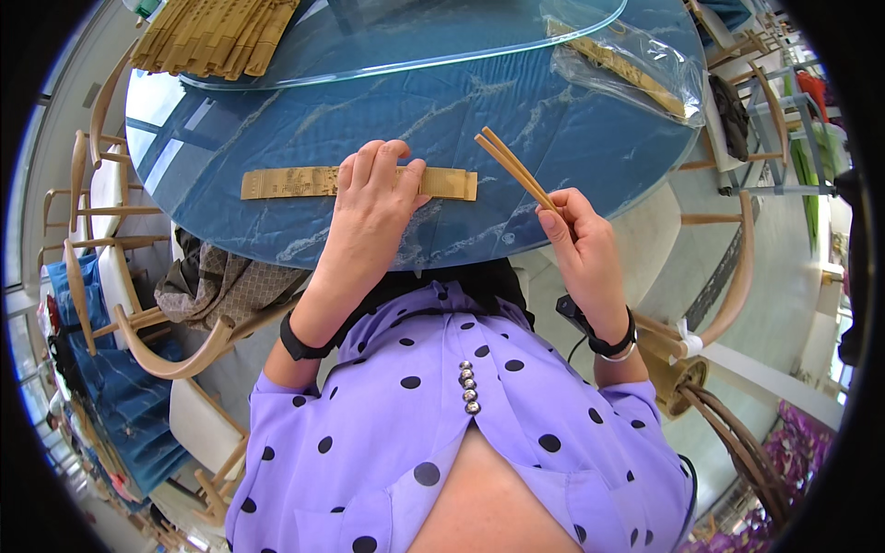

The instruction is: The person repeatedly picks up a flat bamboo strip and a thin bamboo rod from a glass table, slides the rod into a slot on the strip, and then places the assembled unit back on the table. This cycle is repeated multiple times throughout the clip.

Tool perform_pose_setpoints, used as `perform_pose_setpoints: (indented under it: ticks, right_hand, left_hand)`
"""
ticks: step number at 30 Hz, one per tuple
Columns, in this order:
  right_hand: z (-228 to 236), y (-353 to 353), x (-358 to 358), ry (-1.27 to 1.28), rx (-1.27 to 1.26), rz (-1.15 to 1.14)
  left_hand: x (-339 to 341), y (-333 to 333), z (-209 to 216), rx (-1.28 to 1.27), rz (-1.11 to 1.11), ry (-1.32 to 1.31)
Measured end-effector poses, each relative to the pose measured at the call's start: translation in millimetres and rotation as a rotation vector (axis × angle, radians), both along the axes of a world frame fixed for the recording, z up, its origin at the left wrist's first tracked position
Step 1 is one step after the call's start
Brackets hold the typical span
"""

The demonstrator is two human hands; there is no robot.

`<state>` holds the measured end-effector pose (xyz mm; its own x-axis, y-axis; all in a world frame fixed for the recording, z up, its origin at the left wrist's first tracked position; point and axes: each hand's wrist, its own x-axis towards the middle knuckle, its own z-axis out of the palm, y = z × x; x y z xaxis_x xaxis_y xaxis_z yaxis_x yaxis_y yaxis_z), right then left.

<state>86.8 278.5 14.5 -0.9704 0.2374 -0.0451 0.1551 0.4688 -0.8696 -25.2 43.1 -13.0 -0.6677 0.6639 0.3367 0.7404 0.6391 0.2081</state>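
My left hand (371,198) rests over a flat brown paper chopstick sleeve (288,182) that lies crosswise near the front of the blue marbled table (304,124). Its fingers are bent across the middle of the sleeve, with the thumb by the right part, so they grip it against the tabletop. Both ends of the sleeve stick out past the hand; its middle is hidden. To the right, my right hand (587,253) pinches a pair of wooden chopsticks (514,169) by their near ends. The chopsticks point up and left, their far tips slightly apart and away from the sleeve.
A thick pile of brown paper sleeves (217,37) lies at the far left by a glass turntable (424,64). At the far right is a clear plastic bag (678,78) with brown sleeves inside. Wooden chairs (217,346) stand around; a patterned cloth item (230,286) hangs at left.
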Motion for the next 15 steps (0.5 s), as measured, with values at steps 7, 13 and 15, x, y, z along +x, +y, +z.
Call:
perform_pose_setpoints:
  ticks: [7, 13, 15]
  right_hand:
    - [5.3, -16.4, -15.0, -0.044, -0.293, 0.149]
    - [3.2, -23.7, -37.8, -0.13, -0.269, 0.225]
    - [0.9, -24.5, -39.9, -0.208, -0.298, 0.262]
  left_hand:
    - [8.0, -6.1, 6.4, 0.031, -0.037, 0.025]
    - [10.9, -9.1, -0.7, 0.149, -0.134, 0.018]
    - [10.9, -9.8, -5.4, 0.188, -0.167, 0.016]
